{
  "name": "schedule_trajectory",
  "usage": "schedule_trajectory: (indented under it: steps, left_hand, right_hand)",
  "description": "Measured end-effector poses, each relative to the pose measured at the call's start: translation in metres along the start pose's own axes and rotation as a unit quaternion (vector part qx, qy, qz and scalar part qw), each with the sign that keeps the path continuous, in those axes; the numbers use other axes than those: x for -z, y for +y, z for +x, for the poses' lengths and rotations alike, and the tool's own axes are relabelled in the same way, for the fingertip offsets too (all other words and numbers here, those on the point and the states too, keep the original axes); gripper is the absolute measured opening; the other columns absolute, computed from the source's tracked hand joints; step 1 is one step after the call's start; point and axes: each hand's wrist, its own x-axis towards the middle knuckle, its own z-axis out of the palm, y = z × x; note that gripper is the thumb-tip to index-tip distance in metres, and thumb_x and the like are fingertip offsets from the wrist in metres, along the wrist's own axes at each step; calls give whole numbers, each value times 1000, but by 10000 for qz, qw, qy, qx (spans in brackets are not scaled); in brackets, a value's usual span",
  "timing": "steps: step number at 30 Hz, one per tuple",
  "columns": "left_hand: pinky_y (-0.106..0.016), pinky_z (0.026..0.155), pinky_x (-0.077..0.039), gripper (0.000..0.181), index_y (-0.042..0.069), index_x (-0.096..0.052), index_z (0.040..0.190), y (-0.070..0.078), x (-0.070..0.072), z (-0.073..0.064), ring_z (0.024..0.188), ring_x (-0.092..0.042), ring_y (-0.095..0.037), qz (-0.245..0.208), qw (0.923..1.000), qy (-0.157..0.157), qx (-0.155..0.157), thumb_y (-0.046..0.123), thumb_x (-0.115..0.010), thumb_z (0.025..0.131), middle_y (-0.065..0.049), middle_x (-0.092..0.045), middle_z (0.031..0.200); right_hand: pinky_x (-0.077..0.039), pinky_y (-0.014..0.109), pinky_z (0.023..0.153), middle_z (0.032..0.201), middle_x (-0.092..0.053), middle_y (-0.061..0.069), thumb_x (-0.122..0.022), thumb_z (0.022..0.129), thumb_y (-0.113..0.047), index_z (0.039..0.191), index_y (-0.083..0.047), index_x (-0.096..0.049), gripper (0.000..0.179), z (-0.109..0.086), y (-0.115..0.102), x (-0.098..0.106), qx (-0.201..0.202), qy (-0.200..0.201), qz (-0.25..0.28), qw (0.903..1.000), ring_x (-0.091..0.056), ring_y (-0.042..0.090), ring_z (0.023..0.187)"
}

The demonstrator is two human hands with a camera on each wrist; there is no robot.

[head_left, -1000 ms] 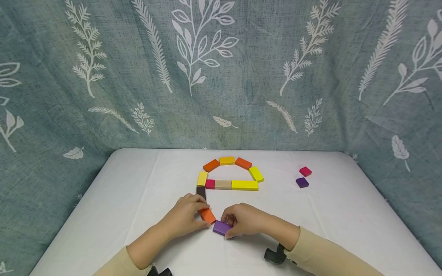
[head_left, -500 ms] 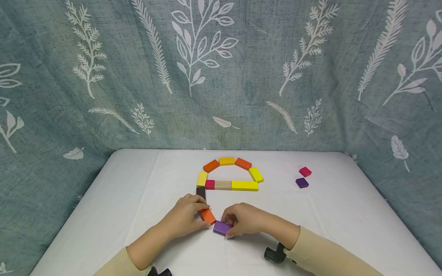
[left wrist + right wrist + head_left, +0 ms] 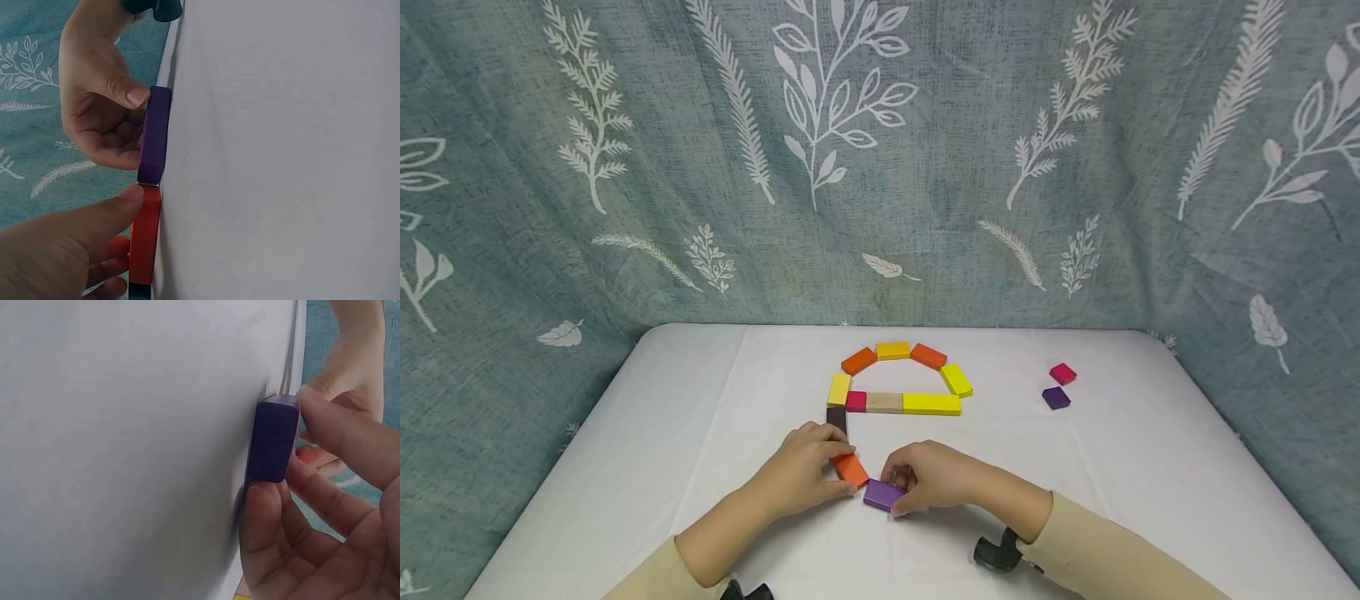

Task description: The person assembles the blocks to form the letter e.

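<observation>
My left hand (image 3: 797, 471) pinches an orange block (image 3: 852, 470) between thumb and fingers on the white table. The thumb and fingers of my right hand (image 3: 936, 475) grip a purple block (image 3: 882, 496), whose end meets the orange one in the left wrist view. Beyond the left fingers a black block (image 3: 837, 419) is partly covered. It leads up to a yellow block (image 3: 839, 388). From there an arc of orange and yellow blocks (image 3: 892, 351) curves right. A straight row of a red block (image 3: 856, 402), a beige block (image 3: 884, 402) and a long yellow block (image 3: 932, 404) runs beneath the arc.
Toward the right of the table (image 3: 625, 467) lie a loose red block (image 3: 1063, 373) and a dark purple block (image 3: 1056, 397). A grey-green curtain (image 3: 955, 167) with white leaf prints hangs behind. A black wrist camera (image 3: 997, 552) sits by the right sleeve.
</observation>
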Motion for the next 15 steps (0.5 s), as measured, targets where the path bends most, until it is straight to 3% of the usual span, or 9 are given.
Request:
schedule_trajectory:
  steps: [4,9,15]
  left_hand:
    - [-40,96,-44,52,13,-74,120,-1,-1,-1,108,-53,-16,-32,10000,5,-23,42,-85,79,5,-62,116]
    - [-39,97,-45,52,12,-73,122,-3,-2,-2,108,-53,-15,-80,10000,15,-35,42,-84,80,6,-61,118]
    - [-39,98,-45,53,12,-73,123,-2,-2,-1,109,-53,-15,-115,9999,-50,-30,42,-84,80,6,-61,119]
  right_hand:
    - [-48,25,66,83,-62,-8,-85,82,-23,103,-18,-72,26,-4,1,7,33,14,-32,10000,-55,9,72]
    - [-50,30,74,91,-65,-8,-80,87,-23,110,-15,-72,25,-17,2,31,195,163,-128,9996,-59,13,83]
    - [-52,32,79,104,-68,0,-76,90,-21,110,-13,-73,21,-46,16,73,142,779,-233,9966,-60,16,93]
